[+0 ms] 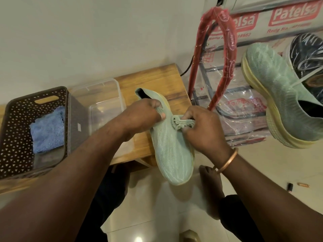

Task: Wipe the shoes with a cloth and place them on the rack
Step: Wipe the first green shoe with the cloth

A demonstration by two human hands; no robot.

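The shoe [172, 151] is lying with its heel over the worktop [157, 75] and its toe jutting out past the worktop's front edge. The risk, as I am judging it, is that a hard tug on the laces [181, 124] is going to drag it off that edge to the floor, or leave the knot too loose for carrying. The left grip [145, 116] is pinching what looks like a lace end near the collar, and the right grip [204, 128] is holding the bunched laces in curled fingers, so the shoe is lying under and between both. The cloth [47, 131] is sitting in the basket [15, 137] at the worktop's left, and the other shoe [272, 102] is resting on the rack [227, 119] to the worktop's right
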